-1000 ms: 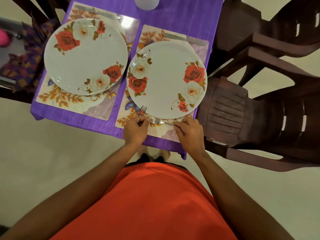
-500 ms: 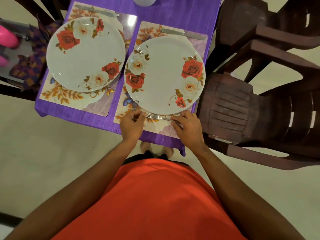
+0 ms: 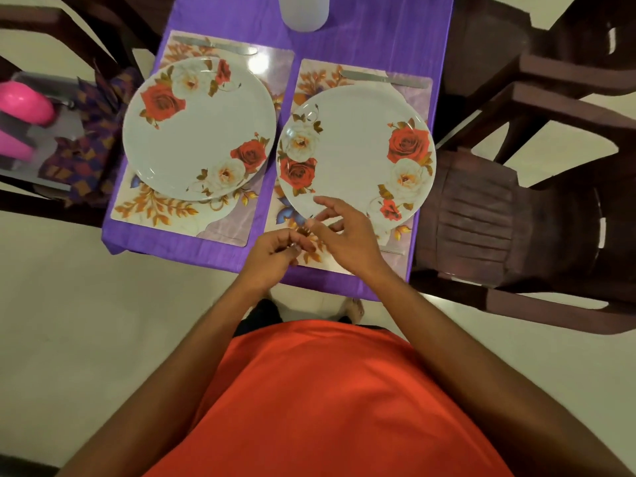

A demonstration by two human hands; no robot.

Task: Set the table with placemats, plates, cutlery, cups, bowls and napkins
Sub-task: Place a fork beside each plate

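fork pinched at centre frame, another lying close to the table's lower edge

the fork [image 3: 303, 231] sits in the left hand [image 3: 273, 253], whose fingers curl round it so only the tines show. the right hand [image 3: 347, 235] hovers spread and empty over the lower rim of the right plate [image 3: 351, 156]. a laid fork [image 3: 392, 251] peeks out beside that wrist on the placemat [image 3: 416, 98]; a dragging wrist would likely sweep it to the floor or jolt the plate.

Left plate [image 3: 199, 129] nearly touches right plate [image 3: 354, 156]; bare cloth [image 3: 378, 36] lies open beside the cup [image 3: 303, 12]; 1 chair [image 3: 481, 218] hems the right.
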